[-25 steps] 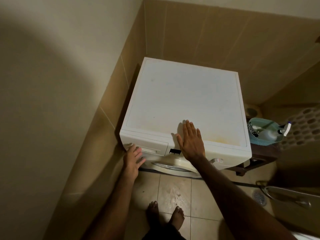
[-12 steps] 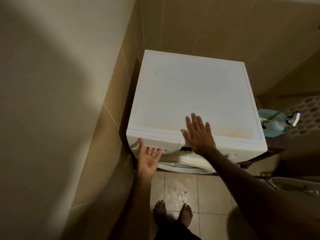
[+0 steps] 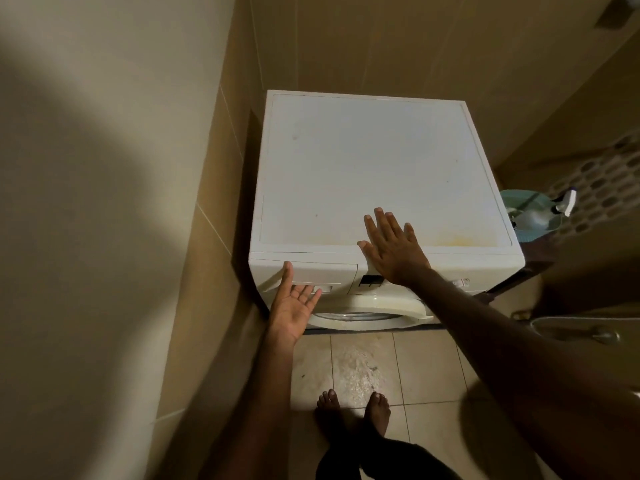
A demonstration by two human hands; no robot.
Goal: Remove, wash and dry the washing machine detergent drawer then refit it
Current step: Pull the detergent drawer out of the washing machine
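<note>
The white washing machine [image 3: 363, 161] stands in a tiled corner. Its detergent drawer [image 3: 329, 270] sits closed in the left of the front panel. My left hand [image 3: 294, 304] is turned palm up below the drawer. Its fingertips reach the handle recess and its thumb lies straight up against the drawer face. My right hand [image 3: 393, 245] rests flat, fingers spread, on the front edge of the machine's top, above the small dark display [image 3: 370, 280]. The round door [image 3: 374, 308] shows under the panel.
The tiled wall [image 3: 214, 271] is tight against the machine's left side. To its right a teal basket [image 3: 519, 199] holds a spray bottle [image 3: 562, 202], beside a woven hamper [image 3: 606, 185]. My bare feet [image 3: 353, 407] stand on floor tiles by a wet patch [image 3: 356, 372].
My left hand turned palm up from the drawer's left corner and slid right to the handle recess. My right hand stayed flat on the top. The view moved closer.
</note>
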